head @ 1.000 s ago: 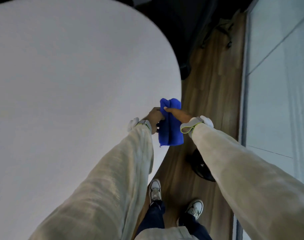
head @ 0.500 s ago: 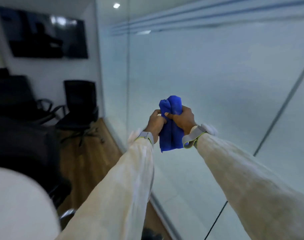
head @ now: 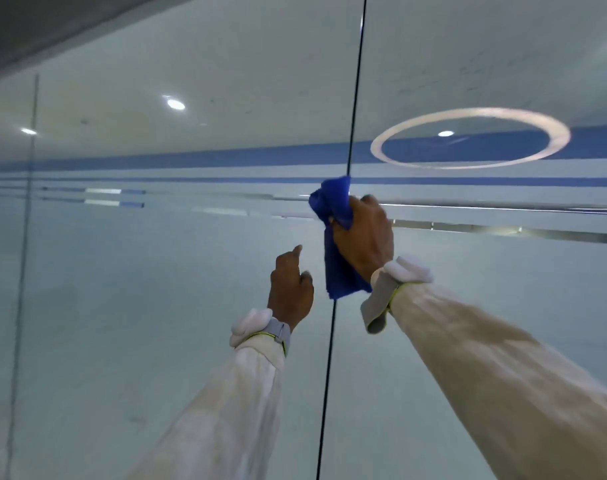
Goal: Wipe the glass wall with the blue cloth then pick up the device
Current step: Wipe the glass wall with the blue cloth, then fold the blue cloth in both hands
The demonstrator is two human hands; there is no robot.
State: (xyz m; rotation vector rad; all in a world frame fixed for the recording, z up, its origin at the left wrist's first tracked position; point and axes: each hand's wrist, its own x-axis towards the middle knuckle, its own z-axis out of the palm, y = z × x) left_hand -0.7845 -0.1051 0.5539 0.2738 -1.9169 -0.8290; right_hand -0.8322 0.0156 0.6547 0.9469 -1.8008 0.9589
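The frosted glass wall [head: 156,289] fills the view, with blue stripes across it at head height. My right hand [head: 362,237] is shut on the bunched blue cloth [head: 333,216] and holds it up at the wall, right by the dark vertical seam [head: 354,98] between two panes. The cloth's tail hangs down below my fist. My left hand [head: 290,285] is lower and to the left, free of the cloth, fingers loosely curled with one finger raised. The device is not in view.
A second vertical seam [head: 25,237] runs down the far left of the glass. Reflections of ceiling lights and a ring lamp [head: 468,136] show in the upper glass. A dark ceiling edge [head: 53,26] crosses the top left corner.
The view has swung from the table and floor up to the glass wall. My left hand has let go of the cloth and dropped; my right hand has raised the cloth to the glass.
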